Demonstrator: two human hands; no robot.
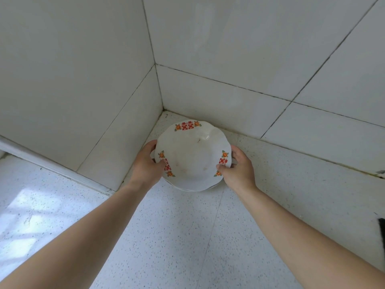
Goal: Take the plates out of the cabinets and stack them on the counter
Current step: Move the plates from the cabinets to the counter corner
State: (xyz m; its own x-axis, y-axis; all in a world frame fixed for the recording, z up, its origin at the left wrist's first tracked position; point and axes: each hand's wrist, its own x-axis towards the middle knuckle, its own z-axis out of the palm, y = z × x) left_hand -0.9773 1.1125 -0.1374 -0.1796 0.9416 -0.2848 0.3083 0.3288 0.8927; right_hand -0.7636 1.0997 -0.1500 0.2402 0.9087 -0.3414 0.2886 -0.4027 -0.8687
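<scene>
A white plate (192, 155) with a wavy rim, red characters and small orange flowers lies in the corner of the speckled counter (183, 236). It rests on top of at least one other white plate whose rim (187, 189) shows just below it. My left hand (149, 163) grips the top plate's left rim, thumb on the upper face. My right hand (237, 166) grips the right rim the same way. No cabinet is in view.
White tiled walls (229, 59) meet in a corner just behind the plates. A dark object (381, 230) pokes in at the right edge. A patch of sunlight falls on the counter at the left.
</scene>
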